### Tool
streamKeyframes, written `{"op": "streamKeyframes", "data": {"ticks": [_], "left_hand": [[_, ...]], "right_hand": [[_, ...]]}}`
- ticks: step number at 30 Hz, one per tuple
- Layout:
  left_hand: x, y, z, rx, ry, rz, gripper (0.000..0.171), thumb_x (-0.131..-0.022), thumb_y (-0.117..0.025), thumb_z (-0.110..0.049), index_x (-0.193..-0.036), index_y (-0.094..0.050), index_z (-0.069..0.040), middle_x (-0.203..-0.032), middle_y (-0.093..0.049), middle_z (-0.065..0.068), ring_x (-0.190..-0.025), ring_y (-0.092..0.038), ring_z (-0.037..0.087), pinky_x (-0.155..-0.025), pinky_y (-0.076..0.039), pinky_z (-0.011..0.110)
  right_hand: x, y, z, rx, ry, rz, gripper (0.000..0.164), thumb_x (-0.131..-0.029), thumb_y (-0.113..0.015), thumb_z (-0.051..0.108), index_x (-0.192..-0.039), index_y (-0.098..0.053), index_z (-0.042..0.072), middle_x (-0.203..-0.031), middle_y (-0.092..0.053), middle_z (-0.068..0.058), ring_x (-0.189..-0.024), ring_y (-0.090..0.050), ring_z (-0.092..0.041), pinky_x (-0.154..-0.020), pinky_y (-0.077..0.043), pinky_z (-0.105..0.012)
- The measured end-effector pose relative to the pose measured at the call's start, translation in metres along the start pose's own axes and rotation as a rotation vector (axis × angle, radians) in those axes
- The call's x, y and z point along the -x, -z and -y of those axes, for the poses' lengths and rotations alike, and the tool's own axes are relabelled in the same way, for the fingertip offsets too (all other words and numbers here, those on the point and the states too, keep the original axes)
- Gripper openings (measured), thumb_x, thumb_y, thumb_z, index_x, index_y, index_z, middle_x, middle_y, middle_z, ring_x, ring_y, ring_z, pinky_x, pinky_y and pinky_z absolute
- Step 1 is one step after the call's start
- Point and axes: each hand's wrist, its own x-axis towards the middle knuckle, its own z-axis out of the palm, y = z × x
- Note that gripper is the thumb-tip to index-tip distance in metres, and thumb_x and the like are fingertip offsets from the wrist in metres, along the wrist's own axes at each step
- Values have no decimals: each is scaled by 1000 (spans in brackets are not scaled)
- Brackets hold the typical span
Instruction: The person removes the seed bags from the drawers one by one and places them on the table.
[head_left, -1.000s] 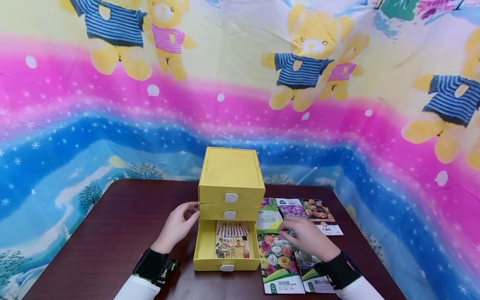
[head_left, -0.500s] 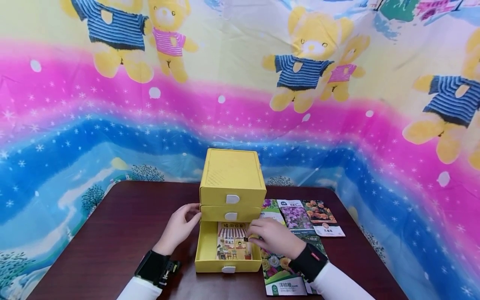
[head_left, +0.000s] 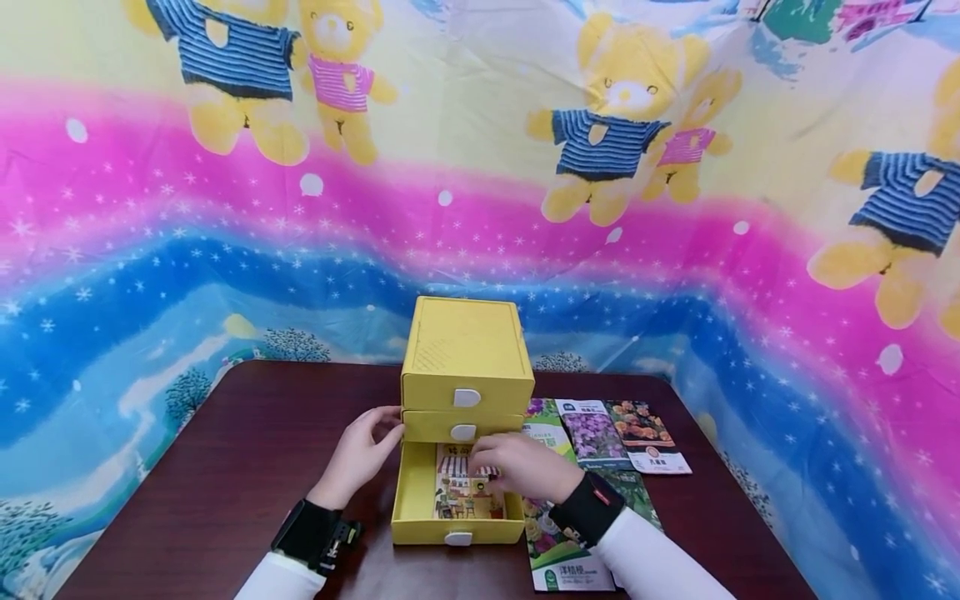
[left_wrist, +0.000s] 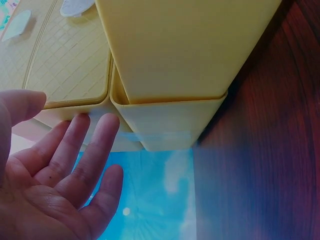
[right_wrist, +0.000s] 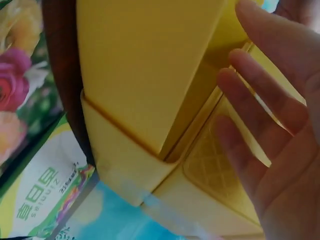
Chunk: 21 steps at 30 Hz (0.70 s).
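A yellow drawer cabinet (head_left: 468, 337) with white tabs stands on the table, its bottom drawer (head_left: 414, 492) pulled out. Inside that drawer lies an illustrated seed packet (head_left: 450, 502), partly covered by my right hand (head_left: 525, 467). The right hand is over the drawer, just below the middle drawer front; in the right wrist view its fingers (right_wrist: 235, 132) are loosely extended with nothing between them. My left hand (head_left: 358, 454) rests its fingertips against the cabinet's left side. The left wrist view shows those fingers (left_wrist: 102, 145) spread and relaxed at the drawer fronts' edge.
Several flower seed packets lie right of the cabinet, among them one with orange flowers (head_left: 648, 437), one with purple flowers (head_left: 596, 435) and one with mixed roses (head_left: 573, 575), partly under my right forearm. A patterned curtain (head_left: 480, 208) hangs behind the dark wooden table (head_left: 247, 467).
My right hand has moved left from above the seed packets to over the pulled-out drawer. The left hand has stayed at the cabinet's side.
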Motion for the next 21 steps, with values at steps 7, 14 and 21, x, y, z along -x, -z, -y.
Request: {"op": "streamKeyframes", "data": {"ticks": [7, 14, 21], "left_hand": [[0, 0, 0, 4, 5, -2, 33, -100, -67, -17, -132, -65, -8, -110, -67, 6, -96, -63, 18, -81, -50, 37], [-1, 0, 0, 3, -4, -5, 33, -99, -67, -16, -131, -65, -7, -109, -68, 6, -94, -63, 18, -80, -50, 36], [-1, -1, -1, 0, -6, -7, 33, -99, -67, -16, -131, -66, -7, -108, -68, 6, -95, -63, 18, -81, -51, 36]], "right_hand": [[-9, -7, 3, 22, -17, 103, 38, -86, -83, 29, -121, -74, 23, -125, -66, 8, -114, -62, -5, -92, -51, -17], [-14, -17, 1, 72, -23, 155, 47, -83, -87, 28, -127, -72, 27, -133, -64, 6, -119, -62, -7, -95, -51, -20], [-16, -23, 2, 85, -25, 201, 54, -82, -86, 21, -133, -69, 29, -138, -61, 3, -120, -62, -10, -96, -51, -22]]}}
